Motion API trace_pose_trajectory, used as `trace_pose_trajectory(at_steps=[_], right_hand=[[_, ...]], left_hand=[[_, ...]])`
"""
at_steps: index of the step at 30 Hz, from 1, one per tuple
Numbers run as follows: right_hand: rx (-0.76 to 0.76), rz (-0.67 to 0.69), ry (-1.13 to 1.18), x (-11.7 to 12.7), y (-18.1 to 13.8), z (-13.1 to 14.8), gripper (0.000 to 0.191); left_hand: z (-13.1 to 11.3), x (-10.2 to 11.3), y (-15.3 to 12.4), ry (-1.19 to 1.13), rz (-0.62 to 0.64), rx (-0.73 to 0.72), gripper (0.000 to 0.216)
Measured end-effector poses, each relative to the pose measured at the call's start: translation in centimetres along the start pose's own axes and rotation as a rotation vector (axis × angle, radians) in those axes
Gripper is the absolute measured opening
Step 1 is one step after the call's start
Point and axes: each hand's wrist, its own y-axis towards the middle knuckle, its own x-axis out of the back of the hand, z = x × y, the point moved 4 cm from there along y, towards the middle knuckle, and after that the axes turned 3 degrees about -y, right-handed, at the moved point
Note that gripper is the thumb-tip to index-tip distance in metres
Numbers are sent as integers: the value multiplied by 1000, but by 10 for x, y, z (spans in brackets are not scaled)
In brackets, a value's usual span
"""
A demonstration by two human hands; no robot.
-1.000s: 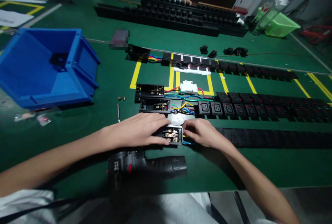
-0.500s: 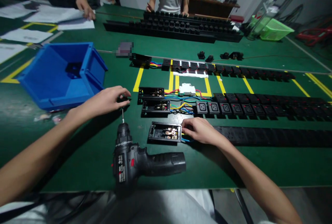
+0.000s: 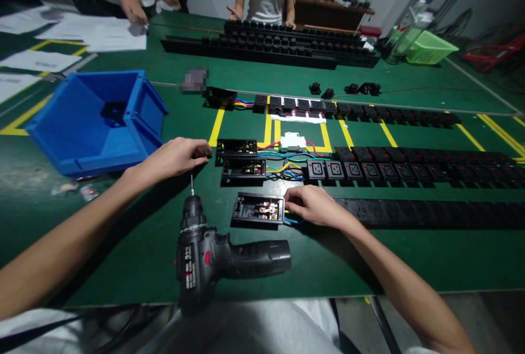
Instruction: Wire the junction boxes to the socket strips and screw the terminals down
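Observation:
My left hand point(image 3: 177, 158) hovers over the green table left of the two rear terminal boxes, fingers curled towards the thumb; what they pinch, if anything, is hidden. At the right end of the nearest open black terminal box point(image 3: 258, 209), my right hand point(image 3: 314, 204) is closed, thumb and fingertips on its edge beside a blue wire point(image 3: 293, 221). Brass screw terminals point(image 3: 268, 210) show inside this box. In front lies a black cordless drill point(image 3: 200, 250), its bit pointing away from me, just below my left hand.
A blue bin point(image 3: 94, 124) with a black part inside stands at the left. Wired black socket strips point(image 3: 369, 172) run off to the right, with a white breaker point(image 3: 292, 141) behind. Papers point(image 3: 115, 34), two people's hands and a green basket point(image 3: 430, 46) are at the back.
My left hand has shifted slightly right, towards the rear terminal boxes. A dark thing seen between its thumb and fingers before is now hidden. My right hand stays at the near box.

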Motion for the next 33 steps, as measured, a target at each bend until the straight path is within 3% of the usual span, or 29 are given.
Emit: trace_pose_trajectory(at_steps=[5, 9, 14, 19, 24, 29, 33], right_hand=[[14, -7, 1, -1, 0, -1, 14], [12, -4, -7, -2, 0, -2, 15], [7, -13, -15, -1, 0, -2, 14], [23, -14, 2, 0, 0, -1, 15], [35, 0, 24, -1, 0, -3, 13], [51, 7, 50, -2, 0, -5, 13], [62, 4, 76, -2, -1, -5, 15]], left_hand=[[12, -2, -4, 12, -41, -30, 42], [19, -6, -1, 41, 10, 6, 32], [11, -6, 3, 91, 25, 4, 26], [-2, 1, -10, 20, -79, -5, 25], [-36, 11, -34, -159, -183, -79, 31], [-97, -3, -47, -250, -49, -271, 22], [-136, -22, -44, -338, -21, -375, 18]])
